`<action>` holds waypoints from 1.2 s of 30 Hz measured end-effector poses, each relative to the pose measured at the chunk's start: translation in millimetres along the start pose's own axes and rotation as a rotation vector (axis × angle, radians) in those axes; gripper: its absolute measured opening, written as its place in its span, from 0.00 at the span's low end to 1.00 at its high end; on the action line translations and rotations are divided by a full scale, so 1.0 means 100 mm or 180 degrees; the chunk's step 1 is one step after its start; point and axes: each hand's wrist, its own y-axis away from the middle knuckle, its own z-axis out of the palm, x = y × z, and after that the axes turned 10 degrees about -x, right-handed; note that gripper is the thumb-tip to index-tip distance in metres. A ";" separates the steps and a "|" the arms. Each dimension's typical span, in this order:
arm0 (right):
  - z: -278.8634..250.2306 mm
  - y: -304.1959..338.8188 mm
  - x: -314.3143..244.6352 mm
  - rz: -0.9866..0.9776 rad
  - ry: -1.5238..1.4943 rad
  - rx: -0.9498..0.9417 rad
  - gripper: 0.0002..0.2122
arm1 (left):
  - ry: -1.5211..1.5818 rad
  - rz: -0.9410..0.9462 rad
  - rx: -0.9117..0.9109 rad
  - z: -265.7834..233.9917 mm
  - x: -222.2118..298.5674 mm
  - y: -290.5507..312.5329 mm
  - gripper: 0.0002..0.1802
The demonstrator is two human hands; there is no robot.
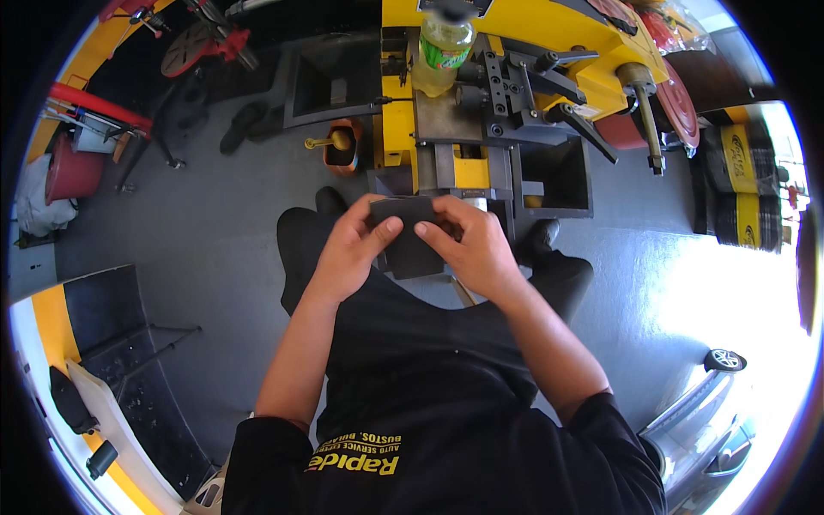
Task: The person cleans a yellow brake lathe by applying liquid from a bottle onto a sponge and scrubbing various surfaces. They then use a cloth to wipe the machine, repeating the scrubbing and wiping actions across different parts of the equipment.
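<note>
A dark grey, flat sheet (413, 251) is held between my two hands over my lap; it looks like sandpaper, though its surface is too plain to be certain. My left hand (354, 247) pinches its left side, thumb on the face and fingers behind. On the opposite edge, my right hand (477, 251) grips it the same way, fingers curled behind and partly hidden. Just beyond the sheet stands a yellow and black machine (470, 172) with a metal bed, clamps and black levers. A clear green-labelled bottle (443, 58) with pale liquid rests on it.
An orange container (342, 158) with a yellow-handled item stands left of the machine. Black trays (570, 184) flank its base. A metal shaft (645, 120) juts out at right. Black and yellow stacked goods (743, 163) stand far right, a car (699, 425) lower right.
</note>
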 end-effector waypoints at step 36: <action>-1.21 -0.57 -0.63 0.0462 0.1615 -0.0124 0.33 | -0.0852 0.1009 0.0985 -0.53 0.68 -0.73 0.29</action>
